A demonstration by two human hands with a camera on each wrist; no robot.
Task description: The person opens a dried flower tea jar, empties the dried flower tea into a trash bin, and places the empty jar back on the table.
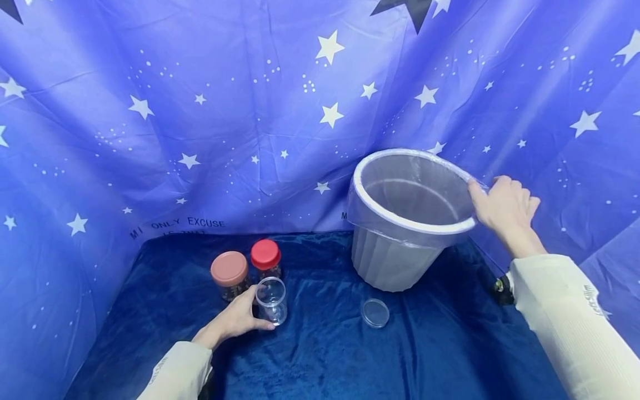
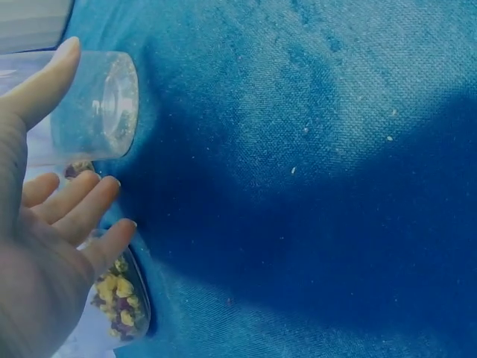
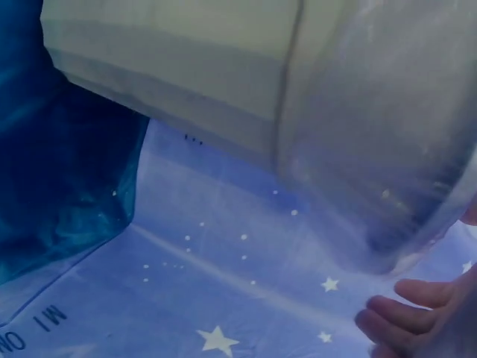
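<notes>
A clear, lidless plastic jar point(image 1: 272, 311) stands on the dark blue cloth, with my left hand point(image 1: 240, 316) beside it. In the left wrist view the thumb point(image 2: 48, 86) overlaps the clear jar point(image 2: 93, 119), while the other fingers lie fairly straight, spaced from its wall. My right hand point(image 1: 507, 211) holds the right rim of a white ribbed trash bin point(image 1: 395, 258) lined with a clear bag, thumb at the rim. Its fingers point(image 3: 406, 317) show outside the bin in the right wrist view; part of that hand is out of frame.
A pink-lidded jar point(image 1: 230, 269) and a red-lidded jar point(image 1: 266, 255) stand behind the left hand. A clear round lid point(image 1: 375, 313) lies before the bin. Blue star-printed fabric point(image 1: 260, 111) hangs behind the cloth-covered surface point(image 1: 320, 355).
</notes>
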